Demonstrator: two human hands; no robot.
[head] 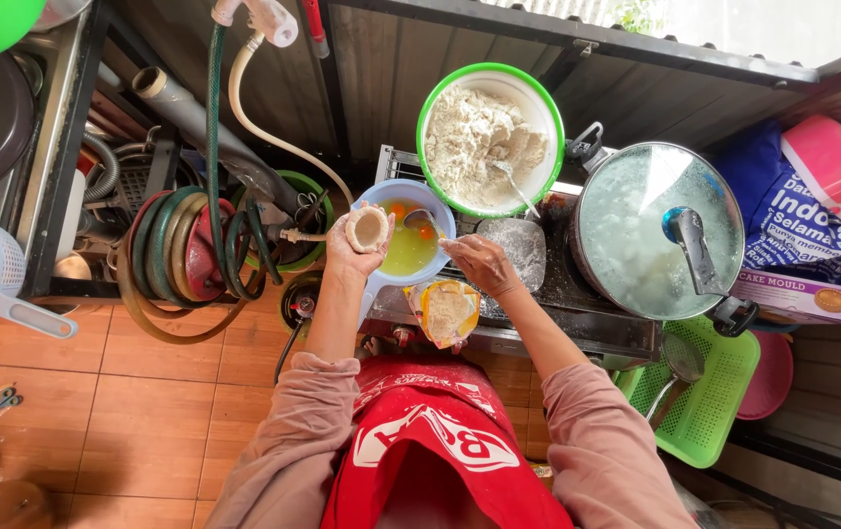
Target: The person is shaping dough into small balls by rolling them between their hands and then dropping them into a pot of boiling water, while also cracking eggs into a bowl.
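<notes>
Red apron (430, 441) below, her left hand (357, 250) cupped a dough shell (369, 228) beside the blue bowl (437, 217), while right-hand fingers (469, 257) pinched its spoon (420, 218).

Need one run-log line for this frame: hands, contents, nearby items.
left hand: holds dough cup | right hand: spoon in blue bowl, yellow liquid | near: green-rimmed flour bowl; lidded pot
</notes>
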